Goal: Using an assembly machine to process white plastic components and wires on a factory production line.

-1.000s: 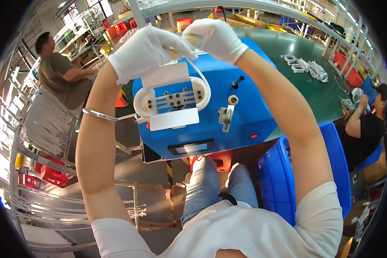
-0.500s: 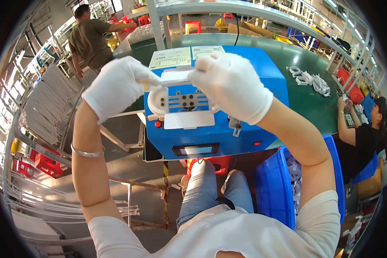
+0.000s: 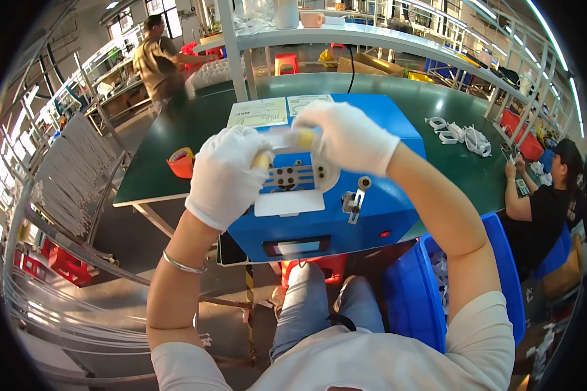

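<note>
Both gloved hands up at the blue machine (image 3: 346, 195) on the green desk (image 3: 176, 143): my left hand (image 3: 231, 176) has its grip closed on one yellowish end, my right hand (image 3: 346, 137) closed on the other end of a pale strip (image 3: 282, 138) stretched over the white faceplate (image 3: 293, 179). Orange tape roll (image 3: 181, 161) sits left, paper sheets (image 3: 259, 112) on the machine top, white bundles (image 3: 460, 135) far right. Blue bin (image 3: 424, 293) beside my knee holds white pieces.

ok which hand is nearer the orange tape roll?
Left. The left hand is just right of the orange tape roll; the right hand is farther right, over the blue machine.
</note>
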`<action>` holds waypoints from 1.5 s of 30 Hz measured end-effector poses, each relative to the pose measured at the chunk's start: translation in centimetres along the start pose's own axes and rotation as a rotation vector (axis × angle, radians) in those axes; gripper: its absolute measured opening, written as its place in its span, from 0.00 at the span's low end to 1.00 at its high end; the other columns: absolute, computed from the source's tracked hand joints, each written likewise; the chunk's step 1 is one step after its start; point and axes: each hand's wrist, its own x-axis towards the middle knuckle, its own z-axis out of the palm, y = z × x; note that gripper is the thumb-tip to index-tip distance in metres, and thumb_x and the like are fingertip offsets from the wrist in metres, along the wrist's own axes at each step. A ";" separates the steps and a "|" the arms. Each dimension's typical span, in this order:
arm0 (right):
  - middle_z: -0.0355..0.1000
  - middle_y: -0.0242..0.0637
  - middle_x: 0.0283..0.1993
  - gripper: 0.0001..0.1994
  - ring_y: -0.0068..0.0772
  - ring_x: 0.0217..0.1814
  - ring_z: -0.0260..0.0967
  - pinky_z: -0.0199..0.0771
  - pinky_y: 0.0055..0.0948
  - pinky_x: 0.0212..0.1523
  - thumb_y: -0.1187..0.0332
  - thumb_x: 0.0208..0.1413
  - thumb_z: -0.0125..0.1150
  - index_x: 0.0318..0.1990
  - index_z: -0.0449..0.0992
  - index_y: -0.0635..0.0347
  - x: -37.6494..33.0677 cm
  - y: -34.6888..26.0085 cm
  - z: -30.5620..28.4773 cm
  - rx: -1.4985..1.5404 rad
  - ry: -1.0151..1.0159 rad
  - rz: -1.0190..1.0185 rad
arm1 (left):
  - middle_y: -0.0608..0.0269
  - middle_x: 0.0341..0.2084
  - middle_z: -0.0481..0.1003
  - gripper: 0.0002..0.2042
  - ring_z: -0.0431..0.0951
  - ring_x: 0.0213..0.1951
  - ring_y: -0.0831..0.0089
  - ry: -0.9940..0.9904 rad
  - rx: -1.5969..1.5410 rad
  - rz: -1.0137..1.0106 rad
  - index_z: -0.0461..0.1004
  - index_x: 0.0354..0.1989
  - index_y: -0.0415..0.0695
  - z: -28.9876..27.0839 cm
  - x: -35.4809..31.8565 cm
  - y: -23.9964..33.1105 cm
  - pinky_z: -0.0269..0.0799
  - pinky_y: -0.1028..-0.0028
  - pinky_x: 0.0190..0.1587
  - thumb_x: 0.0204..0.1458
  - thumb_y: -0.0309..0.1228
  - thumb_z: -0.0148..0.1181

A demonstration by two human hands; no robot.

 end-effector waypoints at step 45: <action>0.73 0.45 0.30 0.14 0.34 0.23 0.73 0.73 0.27 0.24 0.66 0.59 0.52 0.51 0.68 0.62 3.9 2.2 -2.8 0.285 0.075 0.326 | 0.60 0.22 0.74 0.08 0.73 0.32 0.56 -0.032 -0.042 -0.037 0.71 0.26 0.44 0.7 -0.7 -1.5 0.67 0.62 0.38 0.37 0.20 0.62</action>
